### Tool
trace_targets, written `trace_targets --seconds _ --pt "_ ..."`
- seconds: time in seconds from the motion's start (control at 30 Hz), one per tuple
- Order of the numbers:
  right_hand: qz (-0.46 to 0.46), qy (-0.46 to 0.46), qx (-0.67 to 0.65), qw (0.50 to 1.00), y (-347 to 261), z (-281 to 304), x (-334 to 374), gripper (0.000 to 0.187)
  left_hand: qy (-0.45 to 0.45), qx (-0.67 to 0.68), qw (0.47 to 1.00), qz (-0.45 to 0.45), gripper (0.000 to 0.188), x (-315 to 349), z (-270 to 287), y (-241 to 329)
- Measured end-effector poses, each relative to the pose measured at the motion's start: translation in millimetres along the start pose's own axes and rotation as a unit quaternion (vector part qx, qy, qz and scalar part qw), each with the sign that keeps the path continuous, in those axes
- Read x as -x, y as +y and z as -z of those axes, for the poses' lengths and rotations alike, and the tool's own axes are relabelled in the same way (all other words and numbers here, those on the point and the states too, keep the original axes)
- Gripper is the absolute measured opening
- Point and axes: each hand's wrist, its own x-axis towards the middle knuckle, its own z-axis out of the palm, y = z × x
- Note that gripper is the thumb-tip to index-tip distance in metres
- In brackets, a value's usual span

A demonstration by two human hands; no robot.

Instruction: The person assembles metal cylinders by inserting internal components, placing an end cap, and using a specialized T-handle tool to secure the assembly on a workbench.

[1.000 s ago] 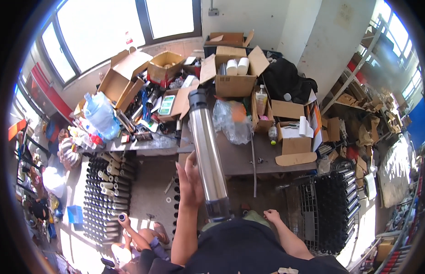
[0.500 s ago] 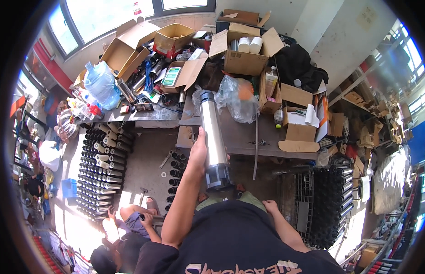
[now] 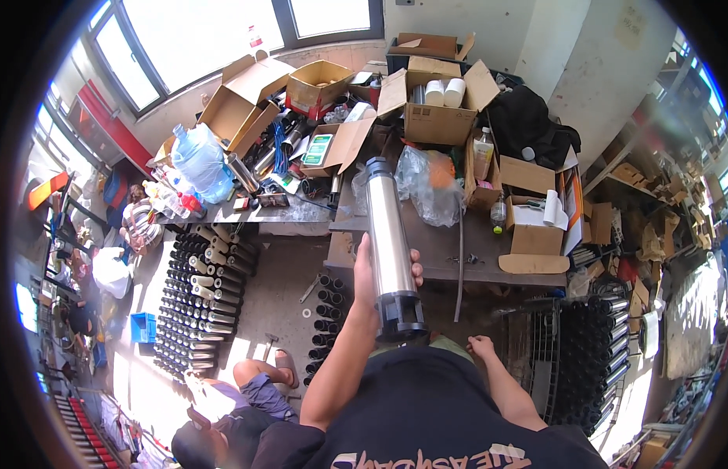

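My left hand (image 3: 365, 277) is wrapped round a shiny steel cylinder (image 3: 389, 234) with black end pieces. The cylinder is held nearly upright in the picture, in front of my body, its wider slotted black end nearest me. Fingertips show along its right side. My right hand (image 3: 480, 346) hangs low by my right thigh, fingers curled, with nothing visible in it. Beyond the cylinder's far end is the dark workbench (image 3: 426, 241), with a clear plastic bag (image 3: 430, 191) on it.
Open cardboard boxes (image 3: 441, 117), a wrapped water jug (image 3: 201, 168) and tools crowd the bench. Black-ended cylinders (image 3: 198, 301) stand in rows on the left floor; more are stacked at right (image 3: 591, 359). A seated person (image 3: 231, 418) is close on my left. A hammer (image 3: 268, 344) lies nearby.
The whole view has shifted, so the scene sits further right and lower. My left hand still grips the cylinder, and more of its fingertips show. The seated person's hands have left sight.
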Motion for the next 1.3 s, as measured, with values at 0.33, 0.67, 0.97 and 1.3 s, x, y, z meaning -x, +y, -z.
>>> trace_targets --seconds 0.33,0.67,0.97,1.3 --pt "-0.006 0.001 -0.004 1.000 30 16 -10 0.033 0.174 -0.287 0.941 -0.036 0.062 -5 -16 18" --pt "0.004 0.013 0.049 0.999 17 4 8 0.035 0.036 -0.139 0.990 0.002 0.072 -2 10 4" --pt "0.062 0.060 0.049 0.995 36 -6 44 0.034 -0.023 -0.166 0.986 0.013 0.077 4 3 -11" --pt "0.256 0.016 -0.150 0.955 -132 25 245 0.027 -0.113 -0.294 0.949 -0.019 0.060 2 -5 -46"
